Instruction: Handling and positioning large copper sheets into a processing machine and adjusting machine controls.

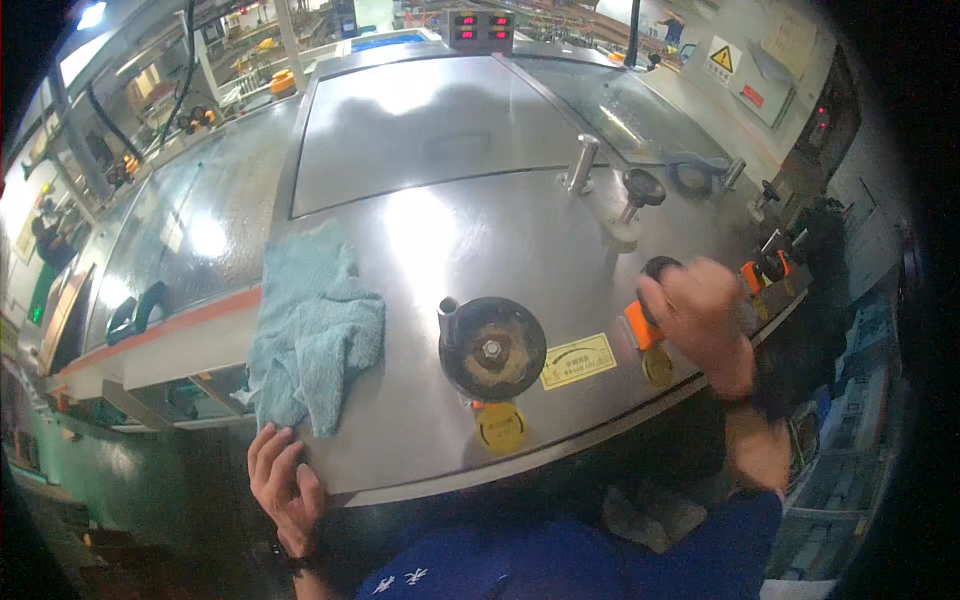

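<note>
Black knob (658, 267) shows partly behind the curled right hand (702, 312), grip unclear; the left hand (287, 484), loosely open, is at the panel (400, 425) edge below a teal cloth (318, 325). Dark print marks a yellow label (577, 362).

Machine top (410, 290), broad silver sheet: metal, smooth, glossy. 
Folded pale-teal cloth (315, 330), left: textile, matt, rough, fuzzy pile. 
Round black handwheel (522, 345), near: apparently plastic, rim semi-glossy, brown-stained centre dull and rough-looking. 
Upright silver cylindrical post (580, 165), far right: polished metal. 
Rectangular yellow label (577, 361), right of handwheel: paper or film, smooth. 
Small orange block (640, 327), right: apparently plastic, smooth. 
Dark-blue garment (560, 560), near: cloth, matt.
</note>
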`<state>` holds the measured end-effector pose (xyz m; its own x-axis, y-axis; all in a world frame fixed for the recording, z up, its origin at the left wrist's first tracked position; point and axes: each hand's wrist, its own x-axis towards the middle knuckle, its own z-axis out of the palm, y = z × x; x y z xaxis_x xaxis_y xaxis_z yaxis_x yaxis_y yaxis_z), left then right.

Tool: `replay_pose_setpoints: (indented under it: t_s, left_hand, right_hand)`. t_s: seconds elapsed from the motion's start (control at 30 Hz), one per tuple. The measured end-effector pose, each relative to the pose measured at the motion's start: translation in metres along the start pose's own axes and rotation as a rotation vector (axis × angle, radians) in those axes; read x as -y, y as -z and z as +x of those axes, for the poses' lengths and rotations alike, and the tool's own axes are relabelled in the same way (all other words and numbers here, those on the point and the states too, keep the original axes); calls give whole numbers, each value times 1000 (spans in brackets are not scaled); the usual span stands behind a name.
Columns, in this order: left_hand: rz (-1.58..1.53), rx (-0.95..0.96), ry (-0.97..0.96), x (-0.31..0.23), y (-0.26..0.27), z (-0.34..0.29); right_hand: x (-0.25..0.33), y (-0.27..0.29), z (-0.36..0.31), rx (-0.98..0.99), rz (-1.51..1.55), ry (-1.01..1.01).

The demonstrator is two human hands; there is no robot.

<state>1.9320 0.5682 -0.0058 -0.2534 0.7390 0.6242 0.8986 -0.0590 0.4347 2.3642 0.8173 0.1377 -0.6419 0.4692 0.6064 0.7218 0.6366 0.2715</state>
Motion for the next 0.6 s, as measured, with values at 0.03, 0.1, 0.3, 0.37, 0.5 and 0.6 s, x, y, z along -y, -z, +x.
replay_pose_setpoints:
  t_s: [0.03, 0.1, 0.3, 0.37, 0.5, 0.6]
  left_hand:
    - [-12, -17, -2, -1, 0, 2]
    - [-12, -11, 33, -6, 2, 4]
    - [-14, -45, 32, 2, 1, -3]
    - [-54, -21, 22, -3, -3, 2]
    - [-20, -51, 56, -3, -1, -4]
    - [-45, -38, 69, -2, 2, -5]
  right_hand:
    - [-9, -14, 25, 31, 31, -11]
    - [-39, -47, 53, 165, 13, -179]
    - [-65, 1, -46, 15, -25, -723]
    - [-22, 34, -62, 9, -42, -581]
    - [-3, -16, 25, 14, -46, -88]
    - [-61, -49, 46, 36, 41, -246]
